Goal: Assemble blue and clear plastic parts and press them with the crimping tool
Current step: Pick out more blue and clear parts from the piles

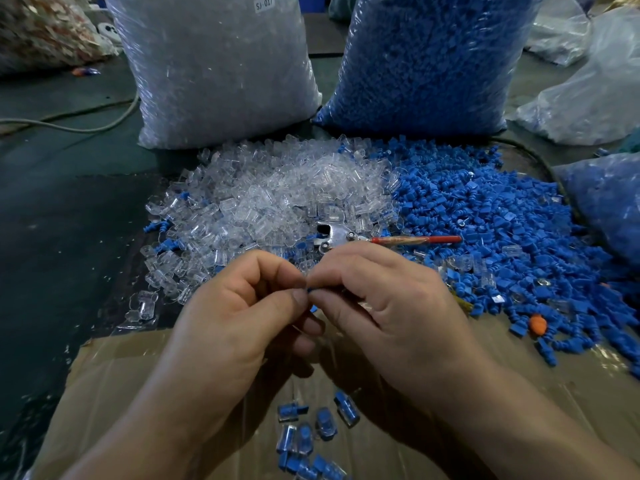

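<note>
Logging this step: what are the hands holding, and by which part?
Left hand and right hand together pinch a small blue part; where on it is hidden.

1. The left hand (239, 306) and right hand (381, 299) pinch a small blue part (310, 290) between their fingertips.
2. The crimping tool (346, 237) lies beyond them, between the clear heap (277, 195) and the blue heap (485, 220).
3. Assembled pieces (311, 431) rest on cardboard (104, 375).

Mid-frame, a glassy heap of clear parts (277, 195) borders a bright heap of blue parts (485, 230) on a dark grey-green table (69, 202). At the top are a frosty white sack (214, 71), its white label (264, 4) lettered in dark, and a vivid blue sack (426, 64). The crimping tool (332, 235) is silver with a red handle. Lower in the frame, brown cardboard (104, 393) carries finished pieces (311, 431), blue within clear. An orange piece (538, 324) shows at right, and a blue part (309, 289) between the left hand (235, 313) and right hand (388, 306).
</note>
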### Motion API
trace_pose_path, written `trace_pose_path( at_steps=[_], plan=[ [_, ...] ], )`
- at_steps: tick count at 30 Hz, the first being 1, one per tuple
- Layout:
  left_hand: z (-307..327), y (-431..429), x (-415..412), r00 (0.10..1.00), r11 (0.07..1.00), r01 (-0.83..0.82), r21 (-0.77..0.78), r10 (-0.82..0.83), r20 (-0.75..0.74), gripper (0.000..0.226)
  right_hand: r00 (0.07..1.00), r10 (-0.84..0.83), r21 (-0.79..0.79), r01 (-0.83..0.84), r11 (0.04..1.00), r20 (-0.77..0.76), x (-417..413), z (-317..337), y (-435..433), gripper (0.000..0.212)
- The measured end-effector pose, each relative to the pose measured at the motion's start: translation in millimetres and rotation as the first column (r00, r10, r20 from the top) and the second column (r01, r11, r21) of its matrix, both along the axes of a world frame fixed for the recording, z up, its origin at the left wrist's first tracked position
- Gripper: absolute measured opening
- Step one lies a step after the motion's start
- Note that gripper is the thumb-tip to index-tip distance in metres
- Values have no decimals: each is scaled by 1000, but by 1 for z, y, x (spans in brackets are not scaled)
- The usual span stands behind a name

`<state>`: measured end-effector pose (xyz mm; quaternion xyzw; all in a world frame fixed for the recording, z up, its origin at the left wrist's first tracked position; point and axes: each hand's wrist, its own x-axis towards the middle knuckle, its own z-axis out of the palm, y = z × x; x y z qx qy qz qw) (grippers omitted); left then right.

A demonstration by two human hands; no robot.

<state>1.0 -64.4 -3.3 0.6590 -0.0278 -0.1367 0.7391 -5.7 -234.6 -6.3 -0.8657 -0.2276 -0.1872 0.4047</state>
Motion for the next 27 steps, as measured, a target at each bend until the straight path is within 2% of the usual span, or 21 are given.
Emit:
trace_pose_path(
  at_steps=[7,10,13,15,17,19,21,23,27],
  plan=[
    [1,2,5,995,984,-24,-178,6,-100,14,990,-11,-128,29,991,142,-2,1,3,23],
    [-1,0,3,998,992,-19,-125,10,-67,16,995,6,-195,15,981,103,-3,2,4,31],
    [-4,-2,2,999,999,-45,-3,45,7,31,996,49,-271,-28,962,71,-2,0,4,35],
    [-7,-1,2,998,998,-64,-2,64,3,35,998,44,-295,-29,955,45,-3,1,3,39],
    [-9,0,3,997,995,-75,-61,73,-37,29,996,-69,-370,82,925,47,0,3,-2,46],
    [-10,1,3,995,994,-91,-64,88,-56,21,966,-258,-520,236,821,32,5,5,-12,57],
    [-10,2,4,993,993,-110,-47,107,-56,20,912,-404,-645,266,716,-73,12,5,-24,69],
    [-8,2,5,991,992,-120,-33,118,-57,19,877,-460,-718,231,657,-139,18,0,-31,72],
    [-5,1,6,990,991,-131,-21,130,-57,16,881,-463,-737,249,628,-96,23,-2,-28,59]
  ],
)
